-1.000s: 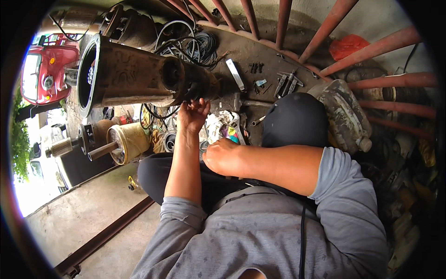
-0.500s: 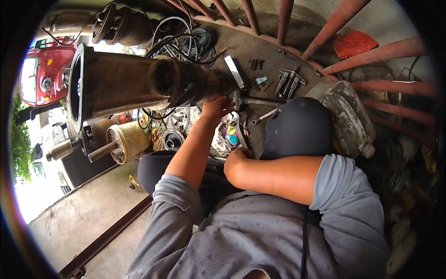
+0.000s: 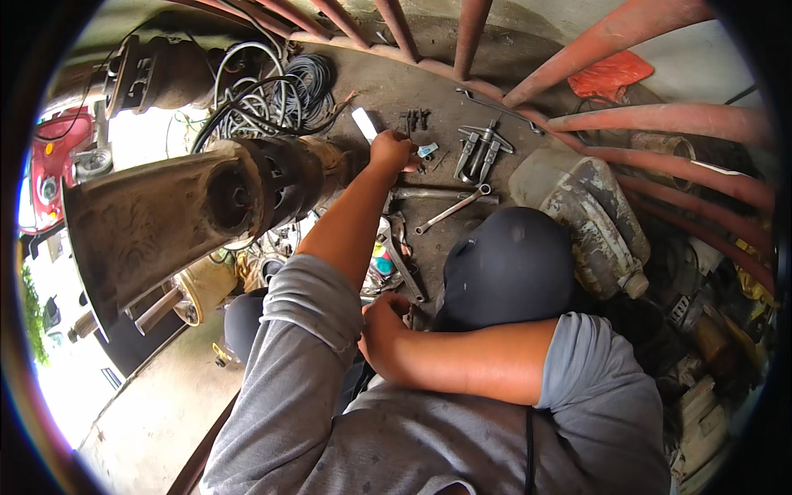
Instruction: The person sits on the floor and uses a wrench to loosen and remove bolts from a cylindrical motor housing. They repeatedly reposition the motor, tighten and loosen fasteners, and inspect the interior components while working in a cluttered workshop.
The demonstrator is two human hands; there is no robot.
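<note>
My left hand (image 3: 393,152) reaches out over the floor, at the lower end of a flat white bar (image 3: 362,124). Its fingers are bent and partly hidden, so a grip does not show. Just right of them lies a small blue-and-white packet (image 3: 426,150). Close to my body, my right hand (image 3: 384,334) is curled closed between my knees; anything inside it is hidden. Ahead of it rests a metal wrench (image 3: 402,262) on dirty rags. A ring spanner (image 3: 452,210) crosses a metal bar (image 3: 429,194), and a gear puller (image 3: 483,154) lies beyond.
A big rusty metal housing (image 3: 157,198) occupies the left, with coiled cables (image 3: 307,87) behind it. Red railing bars (image 3: 474,37) curve along the far and right sides. By my right knee (image 3: 511,264) stands a grimy plastic jug (image 3: 577,214). A dirty bucket (image 3: 206,289) sits left.
My left hand has moved from beside the housing's end, away and right, to the white bar. The right hand has drawn nearer my body. The whole view has shifted.
</note>
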